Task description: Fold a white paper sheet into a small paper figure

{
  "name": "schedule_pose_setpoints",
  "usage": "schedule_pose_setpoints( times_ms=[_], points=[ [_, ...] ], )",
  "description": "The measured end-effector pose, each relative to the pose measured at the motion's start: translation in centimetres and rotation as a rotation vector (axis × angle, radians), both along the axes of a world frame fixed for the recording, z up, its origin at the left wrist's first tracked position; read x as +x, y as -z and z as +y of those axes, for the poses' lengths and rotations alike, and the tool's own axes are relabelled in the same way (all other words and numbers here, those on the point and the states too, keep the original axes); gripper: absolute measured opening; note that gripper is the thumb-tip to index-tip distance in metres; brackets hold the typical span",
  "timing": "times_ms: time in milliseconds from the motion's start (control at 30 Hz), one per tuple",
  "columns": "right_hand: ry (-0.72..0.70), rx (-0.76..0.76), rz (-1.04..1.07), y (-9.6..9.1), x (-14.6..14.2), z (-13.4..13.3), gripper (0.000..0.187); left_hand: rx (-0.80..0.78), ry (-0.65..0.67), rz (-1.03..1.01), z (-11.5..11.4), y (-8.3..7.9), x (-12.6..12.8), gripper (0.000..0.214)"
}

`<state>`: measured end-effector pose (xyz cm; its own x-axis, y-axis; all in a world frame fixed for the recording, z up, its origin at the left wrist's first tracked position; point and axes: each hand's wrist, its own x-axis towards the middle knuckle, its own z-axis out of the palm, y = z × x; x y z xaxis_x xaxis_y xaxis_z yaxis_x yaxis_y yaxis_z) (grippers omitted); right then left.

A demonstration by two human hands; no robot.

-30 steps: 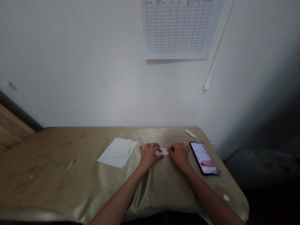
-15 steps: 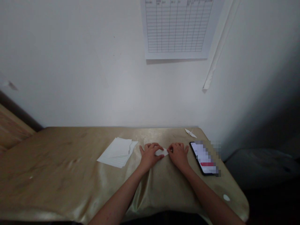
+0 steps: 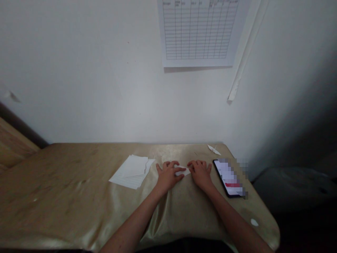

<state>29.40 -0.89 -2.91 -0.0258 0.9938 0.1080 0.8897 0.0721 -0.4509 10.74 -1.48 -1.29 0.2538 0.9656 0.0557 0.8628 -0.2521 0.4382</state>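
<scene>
A small white piece of folded paper (image 3: 186, 172) lies on the cloth-covered table between my two hands. My left hand (image 3: 168, 176) holds it from the left, the index finger stretched across its upper part and the thumb at the lower edge. From the other side, my right hand (image 3: 200, 174) grips its right end with thumb and index finger, the other fingers curled. Fingers cover part of the paper, so its exact folds are hard to make out.
A stack of white paper sheets (image 3: 131, 172) lies left of my hands. On the right are a phone (image 3: 226, 177) with a lit screen, a small folded paper crane (image 3: 214, 150) and a white scrap (image 3: 254, 222). A printed chart (image 3: 197, 35) hangs on the wall behind the table (image 3: 65, 196).
My left index finger has stretched out over the paper towards the right. My right fingertips have shifted slightly at its right end. Everything else stays in place.
</scene>
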Motion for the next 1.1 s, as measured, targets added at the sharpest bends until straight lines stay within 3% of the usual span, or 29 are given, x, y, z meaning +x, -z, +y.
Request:
schedule_pose_setpoints(
  times_ms=[767, 1100],
  points=[
    [-0.14, -0.092, 0.094, 0.0, 3.3, 1.3, 0.038, 0.06, 0.014, 0.024, -0.2, 0.7, -0.1, 0.03],
    [-0.11, 0.032, 0.095, -0.6, 2.7, 0.6, 0.024, 0.119, -0.023, 0.024, -0.4, 0.9, 0.1, 0.025]
  ],
)
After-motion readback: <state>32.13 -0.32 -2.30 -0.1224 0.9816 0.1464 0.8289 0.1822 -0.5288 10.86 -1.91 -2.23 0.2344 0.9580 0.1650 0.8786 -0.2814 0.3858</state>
